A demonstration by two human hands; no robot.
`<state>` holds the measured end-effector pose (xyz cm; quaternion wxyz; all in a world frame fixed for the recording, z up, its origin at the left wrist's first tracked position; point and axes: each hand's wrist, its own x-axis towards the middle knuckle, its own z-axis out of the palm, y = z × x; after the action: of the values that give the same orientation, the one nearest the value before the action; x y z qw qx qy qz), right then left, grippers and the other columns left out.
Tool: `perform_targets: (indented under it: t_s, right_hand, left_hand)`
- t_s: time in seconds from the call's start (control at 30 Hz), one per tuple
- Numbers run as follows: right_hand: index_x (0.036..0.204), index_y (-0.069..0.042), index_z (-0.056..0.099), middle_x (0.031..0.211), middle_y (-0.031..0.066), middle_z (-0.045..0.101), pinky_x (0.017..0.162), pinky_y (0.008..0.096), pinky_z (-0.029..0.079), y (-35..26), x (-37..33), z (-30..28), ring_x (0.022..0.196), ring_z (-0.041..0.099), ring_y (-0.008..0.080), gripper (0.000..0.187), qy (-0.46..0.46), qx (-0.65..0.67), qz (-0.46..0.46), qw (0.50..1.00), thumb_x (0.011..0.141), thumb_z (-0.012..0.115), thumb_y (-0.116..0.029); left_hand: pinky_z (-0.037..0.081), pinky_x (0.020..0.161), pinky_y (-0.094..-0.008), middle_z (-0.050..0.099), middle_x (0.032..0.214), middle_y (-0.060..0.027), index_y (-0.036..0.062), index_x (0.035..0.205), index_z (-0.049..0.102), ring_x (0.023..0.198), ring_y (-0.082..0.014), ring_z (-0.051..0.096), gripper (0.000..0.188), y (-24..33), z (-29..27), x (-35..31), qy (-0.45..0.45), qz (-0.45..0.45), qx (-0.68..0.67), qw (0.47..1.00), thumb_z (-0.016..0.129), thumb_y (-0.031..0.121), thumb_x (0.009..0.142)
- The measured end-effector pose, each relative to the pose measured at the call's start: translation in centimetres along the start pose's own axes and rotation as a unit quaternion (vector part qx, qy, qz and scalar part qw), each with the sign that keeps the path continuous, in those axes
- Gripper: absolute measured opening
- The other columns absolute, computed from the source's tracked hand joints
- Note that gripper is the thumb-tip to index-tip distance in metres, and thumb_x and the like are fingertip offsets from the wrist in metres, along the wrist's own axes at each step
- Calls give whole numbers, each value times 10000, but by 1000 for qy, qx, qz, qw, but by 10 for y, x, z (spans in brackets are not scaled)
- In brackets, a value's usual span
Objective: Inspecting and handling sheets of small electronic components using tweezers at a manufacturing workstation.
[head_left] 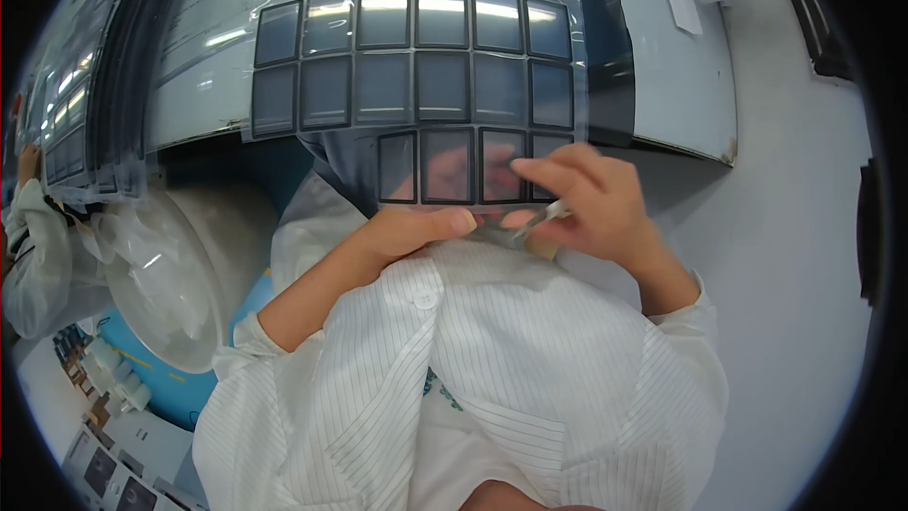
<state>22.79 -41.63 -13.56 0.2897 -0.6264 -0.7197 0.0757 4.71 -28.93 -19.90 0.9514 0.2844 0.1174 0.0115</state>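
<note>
Our left hand (402,229), thumb and fingers clamped on lower edge of clear sheet (383,90), our right hand (605,206), fingers curled around metal tool (543,219), sheet reaching from bench (686,85) to hands

A clear, glossy plastic sheet (413,85) spreads flat over the worktop (681,99), bearing two rows of six black-framed rectangular panels, with light glaring across the far row. A matching strip (448,168) of four framed panels sits past the worktop's near edge; whether it joins the sheet is unclear. A small pointed metal tool (542,219), partly hidden by the right hand (602,203), angles toward the strip's near edge.
</note>
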Motion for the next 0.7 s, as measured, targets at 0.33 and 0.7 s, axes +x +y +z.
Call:
perform_targets:
  t_s: [0.33, 0.7]
  right_hand:
    - [1065, -92, 634, 965, 62, 555, 584, 237, 470, 17, -7, -26, 746, 574, 162, 527, -20, -18, 120, 992, 600, 840, -230]
    - [1110, -108, 616, 1001, 58, 539, 593, 238, 469, 19, -3, -28, 737, 565, 175, 584, -98, -45, 109, 988, 586, 838, -240]
  left_hand:
    - [415, 947, -347, 570, 1142, -153, -13, 1300, 423, 1045, -219, 551, 492, -17, 14, 10, 143, 101, 121, 977, 581, 125, 855]
    - [483, 821, -260, 600, 1085, -67, 28, 1216, 508, 963, -133, 575, 378, -21, 29, 24, 209, 77, 152, 963, 606, 218, 904]
